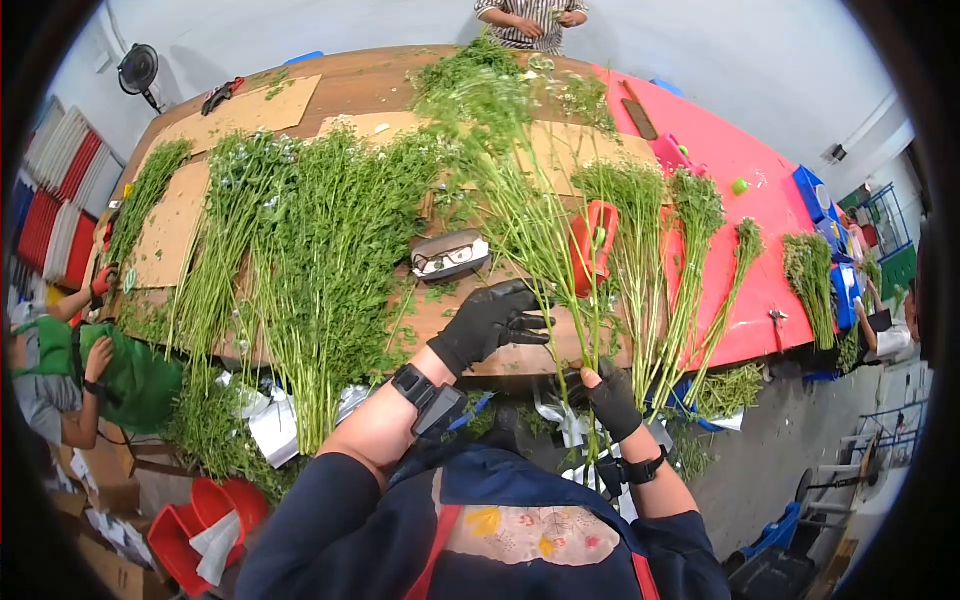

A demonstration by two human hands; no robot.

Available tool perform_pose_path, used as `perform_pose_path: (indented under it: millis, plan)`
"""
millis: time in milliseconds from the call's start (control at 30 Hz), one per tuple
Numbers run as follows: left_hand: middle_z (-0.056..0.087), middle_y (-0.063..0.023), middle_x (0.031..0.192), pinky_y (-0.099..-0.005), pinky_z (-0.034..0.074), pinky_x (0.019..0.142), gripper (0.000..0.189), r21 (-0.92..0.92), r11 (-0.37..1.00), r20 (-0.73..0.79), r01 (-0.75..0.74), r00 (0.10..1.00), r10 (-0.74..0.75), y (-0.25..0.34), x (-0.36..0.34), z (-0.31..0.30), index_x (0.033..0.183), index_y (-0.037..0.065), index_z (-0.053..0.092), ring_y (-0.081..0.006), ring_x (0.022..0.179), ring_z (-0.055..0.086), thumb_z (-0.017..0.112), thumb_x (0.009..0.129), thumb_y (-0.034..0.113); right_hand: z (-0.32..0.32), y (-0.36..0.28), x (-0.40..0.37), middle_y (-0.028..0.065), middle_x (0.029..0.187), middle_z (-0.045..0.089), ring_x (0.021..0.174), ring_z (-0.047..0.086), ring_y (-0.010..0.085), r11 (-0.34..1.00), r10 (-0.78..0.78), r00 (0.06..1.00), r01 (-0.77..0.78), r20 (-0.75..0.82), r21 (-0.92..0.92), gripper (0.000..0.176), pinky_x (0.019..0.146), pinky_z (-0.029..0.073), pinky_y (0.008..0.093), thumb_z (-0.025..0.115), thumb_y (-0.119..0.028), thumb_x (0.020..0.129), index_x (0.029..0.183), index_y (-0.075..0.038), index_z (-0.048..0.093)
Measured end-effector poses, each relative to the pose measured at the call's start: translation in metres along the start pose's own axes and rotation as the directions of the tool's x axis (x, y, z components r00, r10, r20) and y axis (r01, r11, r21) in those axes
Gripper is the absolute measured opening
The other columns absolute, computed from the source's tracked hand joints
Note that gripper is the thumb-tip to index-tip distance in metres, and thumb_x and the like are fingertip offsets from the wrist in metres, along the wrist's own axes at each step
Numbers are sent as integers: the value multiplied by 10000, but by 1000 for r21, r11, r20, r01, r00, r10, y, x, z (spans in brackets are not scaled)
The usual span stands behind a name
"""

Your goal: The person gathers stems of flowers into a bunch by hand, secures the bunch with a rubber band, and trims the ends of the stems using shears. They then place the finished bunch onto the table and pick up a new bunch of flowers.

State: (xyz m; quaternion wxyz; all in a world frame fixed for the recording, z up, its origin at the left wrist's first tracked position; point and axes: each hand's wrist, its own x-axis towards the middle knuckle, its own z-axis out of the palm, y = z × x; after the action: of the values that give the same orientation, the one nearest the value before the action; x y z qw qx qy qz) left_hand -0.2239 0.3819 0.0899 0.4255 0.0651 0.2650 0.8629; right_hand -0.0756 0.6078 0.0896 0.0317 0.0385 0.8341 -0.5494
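Observation:
My right hand (pixel 608 398), in a black glove, grips the lower ends of a bunch of green stems (pixel 520 215) that reaches up across the table. In the same kind of glove, my left hand (pixel 492 322) is spread open with its fingertips against those stems. A big heap of leafy stems (pixel 320 250) lies to the left. Sorted bunches (pixel 690 260) lie to the right.
A glasses case (pixel 450 255) and a red tool (pixel 592 245) lie on the wooden table (pixel 350 85). A pink mat (pixel 740 170) covers its right part. One person crouches at left (pixel 60 370), another stands at the far end (pixel 530 20). Red bins (pixel 205 520) sit below.

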Motion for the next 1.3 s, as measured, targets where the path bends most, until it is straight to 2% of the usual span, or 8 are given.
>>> perform_pose_path:
  millis: [133,467,800,933,1033,1133,1233,1300]
  plan:
    - [557,-154,1216,-443,547,793,287,-131,986,-71,-105,993,97,2,11,-6,1203,39,500,-320,942,631,508,938,149,-7,-9,8,79,909,676,785,625,153,862,201,976,-216,82,459,240,709,499,321,523,-155,927,1086,3,608]
    - [600,-26,1141,-341,532,749,347,351,926,-191,-141,957,218,39,55,-17,1264,88,510,-131,971,583,531,936,201,-4,22,50,223,850,624,744,620,360,933,-150,986,164,70,-321,209,661,494,364,584,-150,862,1018,-16,622]
    - [569,-77,1171,-296,523,757,347,243,970,-141,-21,988,56,26,68,-49,1248,10,495,-212,867,623,473,948,183,-1,42,67,43,819,600,767,541,114,966,150,975,-180,164,183,275,700,448,294,555,-256,896,989,-1,595]
    - [604,-76,1110,-292,522,782,346,968,201,75,-148,941,331,16,62,-53,1244,16,499,-193,944,618,466,958,207,17,35,49,55,870,594,814,526,123,902,206,957,-266,203,339,312,743,442,297,547,-284,910,1022,7,571]
    - [603,-97,1131,-317,521,817,339,770,617,-38,-162,954,298,8,56,-59,1239,24,506,-204,976,612,465,961,214,51,75,35,81,877,589,815,521,143,960,156,984,-171,84,222,328,763,443,307,527,-295,924,1015,18,560]
    - [574,-118,1197,-344,514,852,353,-237,965,-130,-108,988,79,11,45,-32,1257,37,486,-218,986,610,451,968,237,52,60,32,102,777,557,735,517,176,969,146,981,-168,131,181,330,682,444,339,519,-300,924,946,27,561]
    - [503,-91,1316,-379,430,969,473,539,820,-124,-192,945,302,-12,27,-58,1310,84,462,-231,1128,533,458,946,386,56,58,29,105,695,512,657,499,181,965,152,978,-178,139,195,330,608,421,358,517,-309,917,915,17,566]
    - [437,-95,1385,-392,389,1019,575,403,900,-226,-167,935,275,-23,14,-72,1344,93,434,-248,1199,483,485,911,467,54,44,25,117,653,481,612,481,184,933,196,963,-242,185,267,332,574,401,370,514,-316,913,909,12,566]
